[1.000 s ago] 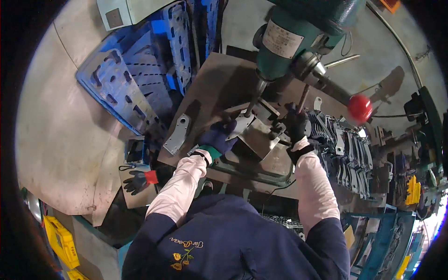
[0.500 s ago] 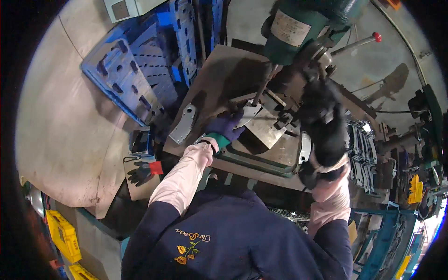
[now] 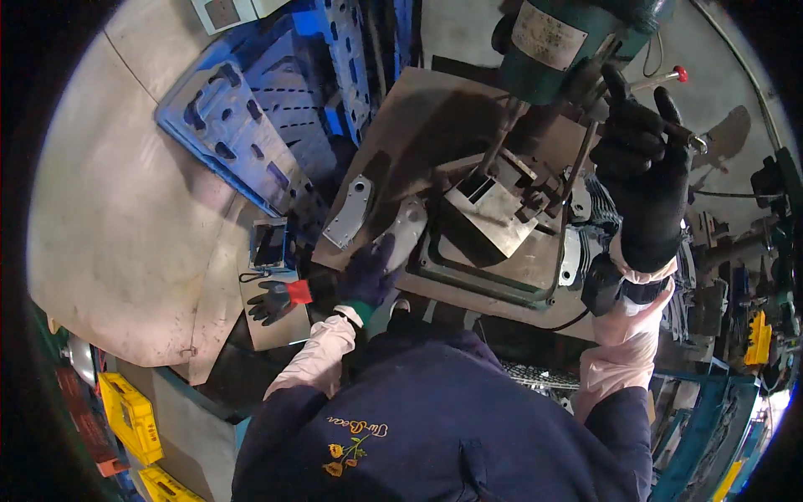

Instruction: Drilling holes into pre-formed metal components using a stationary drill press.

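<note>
My left hand, in a dark purple glove with a green cuff, grips the near end of a flat grey metal plate. The plate is off the left side of a metal fixture block on the drill press table. A similar plate, with a hole in its far end, lies to the left. My right hand, in a black glove, is raised beside the green drill press head. Its middle fingers curl around a metal rod whose end sticks out at the right; two fingers point up.
A drill press lever with a red knob juts out behind my right hand. Stacked plates stand right of the fixture. Blue plastic pallets lean at the left. Nearer lie a grey-and-red glove and a small blue box.
My left hand has drawn the plate away from the fixture, toward me and left. My right hand has moved up and to the right. The head view has shifted slightly.
</note>
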`<state>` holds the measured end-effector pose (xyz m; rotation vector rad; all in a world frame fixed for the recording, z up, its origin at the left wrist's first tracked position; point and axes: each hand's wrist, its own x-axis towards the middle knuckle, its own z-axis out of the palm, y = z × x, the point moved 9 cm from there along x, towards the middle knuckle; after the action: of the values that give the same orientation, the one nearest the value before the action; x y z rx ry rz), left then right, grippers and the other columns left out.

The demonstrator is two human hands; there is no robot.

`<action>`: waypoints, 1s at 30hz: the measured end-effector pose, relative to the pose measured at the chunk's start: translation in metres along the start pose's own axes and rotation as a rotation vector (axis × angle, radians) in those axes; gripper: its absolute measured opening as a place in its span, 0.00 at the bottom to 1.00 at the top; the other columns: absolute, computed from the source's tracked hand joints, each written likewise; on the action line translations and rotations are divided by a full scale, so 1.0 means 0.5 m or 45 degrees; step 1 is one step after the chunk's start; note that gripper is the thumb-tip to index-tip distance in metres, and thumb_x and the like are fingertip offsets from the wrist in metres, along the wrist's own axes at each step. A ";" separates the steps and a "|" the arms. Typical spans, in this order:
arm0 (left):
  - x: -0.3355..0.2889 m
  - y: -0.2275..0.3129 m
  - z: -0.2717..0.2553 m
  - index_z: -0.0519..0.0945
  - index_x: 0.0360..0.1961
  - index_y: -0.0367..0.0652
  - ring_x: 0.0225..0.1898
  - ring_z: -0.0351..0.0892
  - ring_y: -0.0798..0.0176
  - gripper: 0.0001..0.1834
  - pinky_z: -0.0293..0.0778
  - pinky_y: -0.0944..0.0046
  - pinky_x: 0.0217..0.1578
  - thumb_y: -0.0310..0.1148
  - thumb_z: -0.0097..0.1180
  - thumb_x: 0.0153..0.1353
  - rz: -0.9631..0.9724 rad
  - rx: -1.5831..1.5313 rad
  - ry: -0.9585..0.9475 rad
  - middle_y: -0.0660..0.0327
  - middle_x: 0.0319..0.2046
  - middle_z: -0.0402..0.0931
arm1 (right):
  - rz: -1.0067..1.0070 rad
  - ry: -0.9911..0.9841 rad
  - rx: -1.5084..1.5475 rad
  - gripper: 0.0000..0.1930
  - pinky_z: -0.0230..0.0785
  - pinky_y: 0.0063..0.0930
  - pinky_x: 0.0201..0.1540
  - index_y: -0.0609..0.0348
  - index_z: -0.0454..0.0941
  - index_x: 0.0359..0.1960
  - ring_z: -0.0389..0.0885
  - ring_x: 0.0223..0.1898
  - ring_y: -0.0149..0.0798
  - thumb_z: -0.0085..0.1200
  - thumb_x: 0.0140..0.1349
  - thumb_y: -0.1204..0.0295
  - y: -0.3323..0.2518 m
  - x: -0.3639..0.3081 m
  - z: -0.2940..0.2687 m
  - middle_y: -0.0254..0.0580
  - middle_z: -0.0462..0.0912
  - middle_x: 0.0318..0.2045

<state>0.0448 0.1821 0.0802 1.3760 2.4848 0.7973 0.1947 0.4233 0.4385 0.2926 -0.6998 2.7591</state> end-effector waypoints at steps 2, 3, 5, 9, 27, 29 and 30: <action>0.008 0.037 -0.053 0.64 0.65 0.50 0.46 0.74 0.38 0.35 0.73 0.45 0.43 0.40 0.60 0.56 0.227 0.206 0.358 0.42 0.48 0.71 | -0.016 0.012 -0.004 0.23 0.60 0.20 0.30 0.69 0.59 0.61 0.63 0.24 0.23 0.37 0.72 0.63 -0.002 -0.001 0.005 0.26 0.66 0.24; 0.026 0.041 -0.058 0.64 0.65 0.51 0.46 0.74 0.38 0.35 0.73 0.45 0.44 0.40 0.60 0.56 0.203 0.182 0.314 0.42 0.49 0.71 | -0.025 0.021 -0.010 0.23 0.60 0.20 0.30 0.69 0.59 0.61 0.63 0.24 0.23 0.37 0.72 0.63 -0.005 -0.001 0.001 0.26 0.65 0.24; 0.058 0.047 -0.061 0.64 0.65 0.52 0.48 0.73 0.37 0.35 0.72 0.44 0.46 0.40 0.60 0.56 0.155 0.138 0.225 0.43 0.50 0.70 | -0.046 0.042 -0.010 0.28 0.59 0.21 0.29 0.69 0.53 0.66 0.63 0.24 0.22 0.41 0.71 0.64 -0.013 -0.001 -0.014 0.25 0.66 0.25; 0.080 0.027 -0.019 0.68 0.61 0.48 0.50 0.72 0.37 0.33 0.71 0.45 0.49 0.42 0.62 0.55 0.138 0.216 0.172 0.44 0.53 0.69 | 0.022 0.000 0.103 0.29 0.58 0.21 0.29 0.68 0.51 0.68 0.62 0.23 0.22 0.40 0.71 0.64 0.006 0.009 0.004 0.25 0.65 0.25; 0.069 -0.049 0.091 0.58 0.70 0.56 0.56 0.70 0.38 0.44 0.69 0.43 0.52 0.53 0.60 0.53 0.073 0.264 0.126 0.41 0.59 0.65 | -0.275 0.625 -0.919 0.17 0.72 0.27 0.40 0.63 0.73 0.51 0.77 0.34 0.34 0.50 0.68 0.63 -0.171 -0.247 -0.237 0.39 0.80 0.39; 0.067 -0.045 0.091 0.56 0.71 0.61 0.60 0.67 0.36 0.46 0.65 0.45 0.58 0.55 0.61 0.53 0.045 0.283 0.124 0.38 0.62 0.64 | -0.243 0.660 -0.515 0.17 0.73 0.25 0.41 0.62 0.73 0.53 0.78 0.37 0.34 0.48 0.69 0.64 -0.211 -0.359 -0.336 0.40 0.82 0.41; 0.067 -0.047 0.093 0.55 0.71 0.59 0.62 0.65 0.37 0.46 0.63 0.46 0.60 0.55 0.60 0.53 0.027 0.228 0.094 0.39 0.63 0.62 | -0.270 0.625 -0.406 0.18 0.73 0.24 0.41 0.61 0.73 0.54 0.79 0.39 0.33 0.46 0.71 0.63 -0.231 -0.414 -0.383 0.41 0.83 0.42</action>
<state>0.0284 0.2171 0.0316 1.4572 2.6590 0.6548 0.4018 0.5698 0.2696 -0.3460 -0.8891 2.3301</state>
